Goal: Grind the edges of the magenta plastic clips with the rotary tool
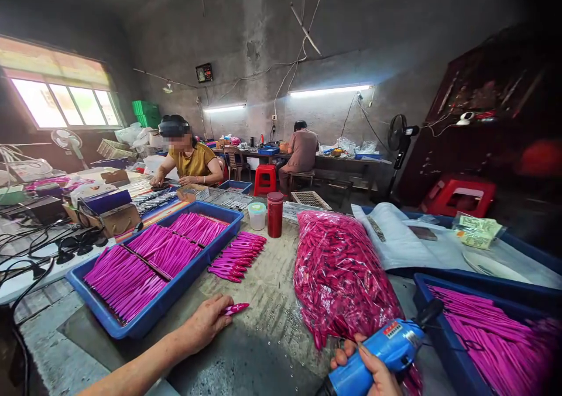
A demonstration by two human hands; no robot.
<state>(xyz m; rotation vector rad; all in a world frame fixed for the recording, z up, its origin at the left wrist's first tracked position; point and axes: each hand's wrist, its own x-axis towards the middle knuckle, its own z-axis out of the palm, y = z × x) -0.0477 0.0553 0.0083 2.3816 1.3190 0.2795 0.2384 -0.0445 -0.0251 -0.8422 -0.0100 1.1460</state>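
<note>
My left hand [209, 321] rests on the worktable, its fingers closed around a slim pink pointed piece [237, 309] that sticks out to the right. In my right hand [375, 368] is a blue electric screwdriver [373, 355], tilted, its black nose toward the bottom edge and its cord end up to the right. A large clear bag of dark pink plastic pieces [342, 273] stands just behind the screwdriver. Beyond my left hand, a row of pink pieces [237, 255] lies side by side. Tiny shiny bits [285, 323] are scattered on the table between my hands.
A blue tray [153, 320] of purple strips is at left, another blue tray [443, 349] at right. A red canister [274, 214] and a lidded tub [257, 216] stand beyond the row. Power strips [52, 267] and cords lie far left. Two people work farther back.
</note>
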